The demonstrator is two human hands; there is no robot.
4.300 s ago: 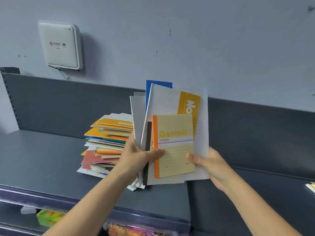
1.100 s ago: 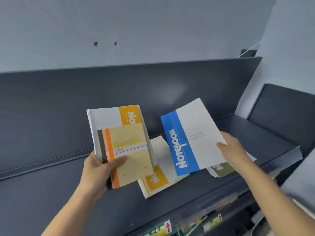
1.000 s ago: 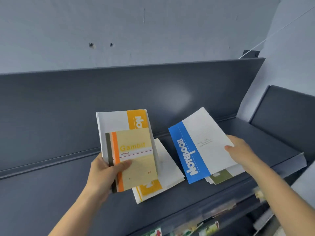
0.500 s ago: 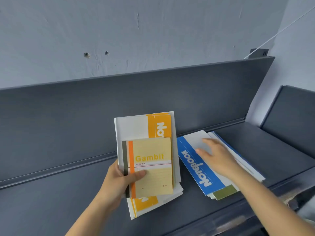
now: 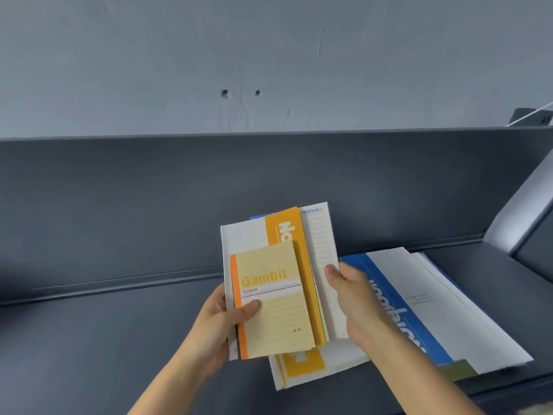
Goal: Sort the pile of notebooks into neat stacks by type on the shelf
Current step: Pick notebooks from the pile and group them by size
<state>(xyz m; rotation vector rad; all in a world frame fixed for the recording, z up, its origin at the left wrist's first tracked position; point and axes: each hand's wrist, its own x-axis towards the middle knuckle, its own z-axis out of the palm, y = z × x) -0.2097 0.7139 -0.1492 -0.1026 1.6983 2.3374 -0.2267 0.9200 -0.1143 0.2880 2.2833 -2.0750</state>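
Observation:
My left hand [image 5: 220, 326] grips a bundle of notebooks held upright above the shelf. At its front is a small yellow "Gambit" notebook [image 5: 273, 301] with an orange spine, behind it a white notebook with an orange band [image 5: 254, 235]. My right hand [image 5: 354, 295] pinches the right edge of a white lined notebook [image 5: 321, 247] at the back of the bundle. On the shelf lies a stack topped by a blue-banded white notebook [image 5: 419, 301], and to its left a stack of orange-banded notebooks [image 5: 305, 368].
The dark grey shelf [image 5: 104, 339] has a tall back panel [image 5: 149, 190] and a side divider [image 5: 520, 214] at the right. An olive-green cover [image 5: 457, 369] peeks from under the blue stack. Bare shelf stretches to the left.
My right hand laid the blue-banded notebook on the right stack, left it, and came back to pinch a lined notebook in the bundle. The view swung from the pile to this shelf section.

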